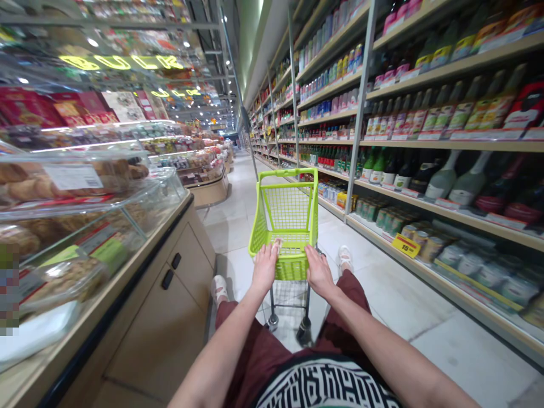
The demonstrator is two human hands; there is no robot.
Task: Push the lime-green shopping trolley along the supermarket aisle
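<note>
I have the left hand [266, 269] and right hand [320, 275], fingers bent over the near rim of the lime-green cart [289, 212], between the feet [220, 288]. A counter [153, 323] hems it left, bottle shelves [425, 143] right, with a yellow tag [406, 245] reading "15"; beyond, a neon sign [121, 62] says "BULK".

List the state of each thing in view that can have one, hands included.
Green cart: upright, between the legs
Left hand: on cart's near edge, left side; how tightly closed, can't tell
Right hand: on same edge, right side; likewise can't tell
Cabinet doors: shut
Large BULK sign: lit
Shelves: stocked with bottles and cans
Yellow price card: displayed at bottom shelf's front
</note>
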